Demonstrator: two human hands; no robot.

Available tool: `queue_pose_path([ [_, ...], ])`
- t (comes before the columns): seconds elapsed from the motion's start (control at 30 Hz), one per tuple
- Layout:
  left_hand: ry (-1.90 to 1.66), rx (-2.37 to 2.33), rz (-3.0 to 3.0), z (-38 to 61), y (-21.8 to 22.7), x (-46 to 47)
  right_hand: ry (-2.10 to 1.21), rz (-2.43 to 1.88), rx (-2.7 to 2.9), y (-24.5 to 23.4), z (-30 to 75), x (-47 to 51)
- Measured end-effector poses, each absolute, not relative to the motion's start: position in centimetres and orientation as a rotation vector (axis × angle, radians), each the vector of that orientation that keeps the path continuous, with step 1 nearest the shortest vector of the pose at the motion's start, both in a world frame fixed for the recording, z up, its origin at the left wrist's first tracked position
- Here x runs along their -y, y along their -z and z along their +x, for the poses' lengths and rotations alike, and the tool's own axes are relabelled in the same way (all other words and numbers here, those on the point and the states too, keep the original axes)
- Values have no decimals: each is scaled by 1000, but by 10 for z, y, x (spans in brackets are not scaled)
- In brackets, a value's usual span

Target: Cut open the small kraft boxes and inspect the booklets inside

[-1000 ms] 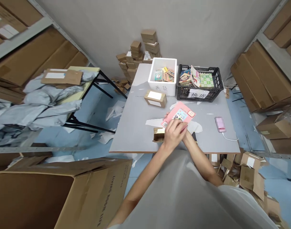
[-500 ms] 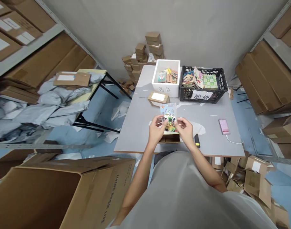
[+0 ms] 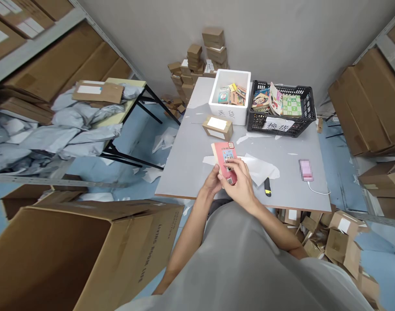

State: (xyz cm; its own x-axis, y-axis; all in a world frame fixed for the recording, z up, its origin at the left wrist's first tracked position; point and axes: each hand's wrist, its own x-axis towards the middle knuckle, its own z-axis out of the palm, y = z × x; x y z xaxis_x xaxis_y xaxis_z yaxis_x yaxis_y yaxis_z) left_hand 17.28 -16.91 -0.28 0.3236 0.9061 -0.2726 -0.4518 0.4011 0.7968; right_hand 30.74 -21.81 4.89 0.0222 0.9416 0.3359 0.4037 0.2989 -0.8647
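The book (image 3: 220, 152), blue cover up half a second ago, now shows its pink side, suggesting both faces are being looked over, above the worktop (image 3: 179, 170), gripped by the left hand (image 3: 213, 179), right hand (image 3: 241, 185) across it, grip unclear.

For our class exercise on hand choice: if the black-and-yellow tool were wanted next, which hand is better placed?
Probably the right hand: it is nearer the tool, which lies on its side of the pink book. The left hand is farther off, at the book's lower left.
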Motion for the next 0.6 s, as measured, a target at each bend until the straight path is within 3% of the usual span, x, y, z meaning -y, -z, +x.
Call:
queue_pose_path([
  [0.27,-1036,-702,559,163,-1,163,-1007,-1141,1292,-49,340,204],
  [0.6,-1208,-777,344,143,9,162,-1061,-1261,960,-37,374,193],
])
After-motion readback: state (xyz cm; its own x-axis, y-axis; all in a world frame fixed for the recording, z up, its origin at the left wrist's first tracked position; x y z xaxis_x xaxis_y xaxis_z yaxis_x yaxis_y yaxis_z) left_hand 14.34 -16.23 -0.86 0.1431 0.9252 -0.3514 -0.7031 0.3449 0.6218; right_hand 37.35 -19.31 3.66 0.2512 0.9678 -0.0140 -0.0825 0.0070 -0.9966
